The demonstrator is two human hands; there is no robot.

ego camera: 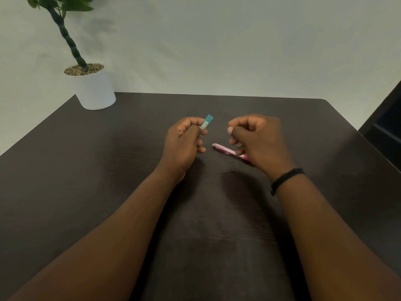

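Note:
My left hand [184,144] grips a small clear tube with a blue cap [207,122]; the capped end sticks up past my fingers. My right hand [256,140] is blurred, with its fingers curled and thumb near the forefinger, and I see nothing held between them. A pink pen-like stick [227,151] lies on the dark table [108,170] just under my right hand, its far end hidden by that hand. A thin dark lead or needle [224,172] lies on the table a little nearer to me, between my wrists.
A white pot with a green plant [95,90] stands at the table's far left corner against a pale wall. A dark piece of furniture [386,122] shows beyond the table's right edge. A black band is on my right wrist.

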